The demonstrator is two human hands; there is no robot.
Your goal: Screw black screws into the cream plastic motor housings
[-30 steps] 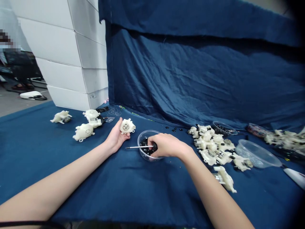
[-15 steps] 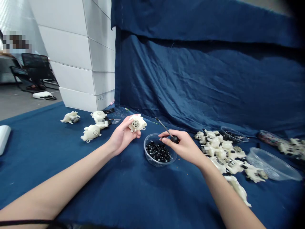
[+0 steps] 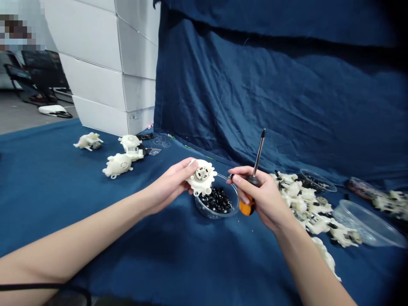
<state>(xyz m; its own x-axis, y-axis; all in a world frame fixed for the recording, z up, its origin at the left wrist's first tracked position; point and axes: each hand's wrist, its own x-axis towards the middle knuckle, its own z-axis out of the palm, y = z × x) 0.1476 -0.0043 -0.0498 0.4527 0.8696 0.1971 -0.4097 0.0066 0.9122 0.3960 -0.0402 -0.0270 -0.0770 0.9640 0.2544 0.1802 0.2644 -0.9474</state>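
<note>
- Grips casing (image 3: 201, 183) in left hand (image 3: 178, 178), with thumb over its edge beside the hub and fingers curled behind.
- Pinches one small black part (image 3: 230, 176) between thumb and forefinger of right hand (image 3: 266, 195); too small to tell its exact shape.
- Also keeps screwdriver (image 3: 254, 180) tucked in right hand, with orange handle low in the grip and shaft up, tip clear of everything.
- Differs from a second ago: right hand out of bowl (image 3: 207, 211) now, raised beside its right rim, no longer down among the loose black bits (image 3: 218, 200).
- Shows shaft swung too, from lying flat and pointing left to near upright.
- Shows casing brought in closer, from left of bowl to in front of its upper left rim in this view, with hub turned toward the camera; cannot tell height above bowl.
- Means, as a judgement, picking over for this one part: out of bowl, secured in fingertips, facing casing across a narrow gap.
- Counts as not joined yet: part and casing near, not touching.
- Leaves other casings (image 3: 117, 165) lying at left on tabletop (image 3: 159, 255), well apart from both hands.
- Leaves heap (image 3: 306, 199) of more casings at right, behind right forearm, next to clear tub (image 3: 366, 216).
</note>
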